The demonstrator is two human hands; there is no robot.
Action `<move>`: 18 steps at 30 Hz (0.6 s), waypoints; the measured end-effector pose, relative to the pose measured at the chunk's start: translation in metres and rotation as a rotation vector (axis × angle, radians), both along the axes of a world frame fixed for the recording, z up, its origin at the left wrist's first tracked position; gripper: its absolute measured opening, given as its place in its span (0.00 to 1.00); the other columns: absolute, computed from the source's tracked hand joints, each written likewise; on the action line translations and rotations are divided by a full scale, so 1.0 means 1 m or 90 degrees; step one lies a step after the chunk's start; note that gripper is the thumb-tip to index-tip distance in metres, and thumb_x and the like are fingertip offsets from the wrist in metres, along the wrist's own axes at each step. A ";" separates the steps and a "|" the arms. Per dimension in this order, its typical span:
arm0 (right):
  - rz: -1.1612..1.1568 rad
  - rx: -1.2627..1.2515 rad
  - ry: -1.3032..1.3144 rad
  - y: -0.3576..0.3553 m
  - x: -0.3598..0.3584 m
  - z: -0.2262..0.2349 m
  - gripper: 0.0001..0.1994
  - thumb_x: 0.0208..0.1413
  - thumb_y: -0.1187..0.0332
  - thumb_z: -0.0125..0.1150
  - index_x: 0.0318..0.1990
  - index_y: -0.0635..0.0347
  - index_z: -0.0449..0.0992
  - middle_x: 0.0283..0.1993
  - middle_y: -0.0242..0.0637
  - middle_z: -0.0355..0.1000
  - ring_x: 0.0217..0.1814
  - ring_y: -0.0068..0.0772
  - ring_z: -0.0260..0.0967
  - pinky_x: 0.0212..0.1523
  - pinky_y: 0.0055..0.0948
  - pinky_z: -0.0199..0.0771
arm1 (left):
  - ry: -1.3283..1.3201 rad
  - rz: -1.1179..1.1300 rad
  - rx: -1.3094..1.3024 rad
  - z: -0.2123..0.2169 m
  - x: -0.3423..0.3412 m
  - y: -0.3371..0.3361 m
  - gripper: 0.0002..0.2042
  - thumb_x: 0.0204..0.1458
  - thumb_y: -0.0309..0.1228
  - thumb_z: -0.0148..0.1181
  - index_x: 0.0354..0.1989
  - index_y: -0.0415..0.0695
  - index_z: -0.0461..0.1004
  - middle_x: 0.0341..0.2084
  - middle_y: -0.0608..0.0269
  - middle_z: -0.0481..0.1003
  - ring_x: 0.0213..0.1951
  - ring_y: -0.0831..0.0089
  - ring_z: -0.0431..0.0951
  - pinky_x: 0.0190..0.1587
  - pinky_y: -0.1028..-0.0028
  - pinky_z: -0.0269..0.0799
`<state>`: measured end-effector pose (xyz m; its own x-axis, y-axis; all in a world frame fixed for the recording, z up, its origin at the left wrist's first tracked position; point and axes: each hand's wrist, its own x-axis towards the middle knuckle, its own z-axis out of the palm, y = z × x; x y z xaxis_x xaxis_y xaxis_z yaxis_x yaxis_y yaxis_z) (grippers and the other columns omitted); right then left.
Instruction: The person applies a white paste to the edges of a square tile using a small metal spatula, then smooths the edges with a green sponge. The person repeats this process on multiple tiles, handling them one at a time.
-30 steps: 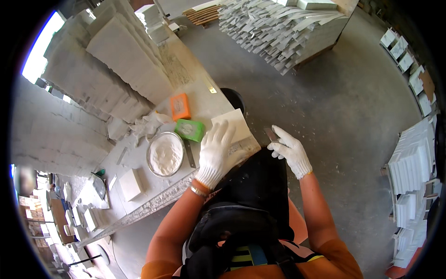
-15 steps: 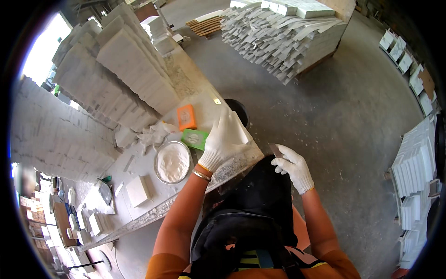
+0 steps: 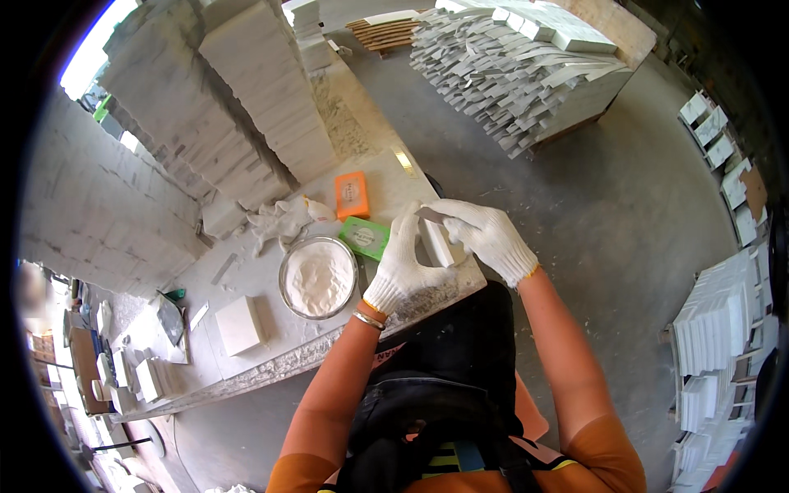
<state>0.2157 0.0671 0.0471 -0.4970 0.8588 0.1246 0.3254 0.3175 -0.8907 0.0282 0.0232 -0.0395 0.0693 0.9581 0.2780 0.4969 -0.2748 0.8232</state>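
A round bowl (image 3: 318,277) full of white powder sits on the stone tabletop (image 3: 271,345), by green (image 3: 366,237) and orange (image 3: 352,195) pads. Both gloved hands, left (image 3: 404,267) and right (image 3: 485,233), now pinch a small white tile (image 3: 436,243) over the edge. Before, they were apart. White tile stacks (image 3: 263,90) stand around.

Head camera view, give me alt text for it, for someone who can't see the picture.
Seen from above, a person's gloved left hand and right hand together hold a small white block over the edge of a dusty stone worktable. Beside it sit a round bowl of white powder, a green pad and an orange pad.
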 end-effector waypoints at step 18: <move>0.078 0.138 -0.061 -0.002 0.005 -0.012 0.14 0.62 0.69 0.58 0.54 0.54 0.82 0.43 0.43 0.82 0.41 0.40 0.80 0.43 0.32 0.78 | -0.009 0.006 0.017 0.003 -0.003 -0.003 0.57 0.31 0.46 0.77 0.71 0.33 0.53 0.62 0.37 0.62 0.66 0.44 0.62 0.67 0.57 0.63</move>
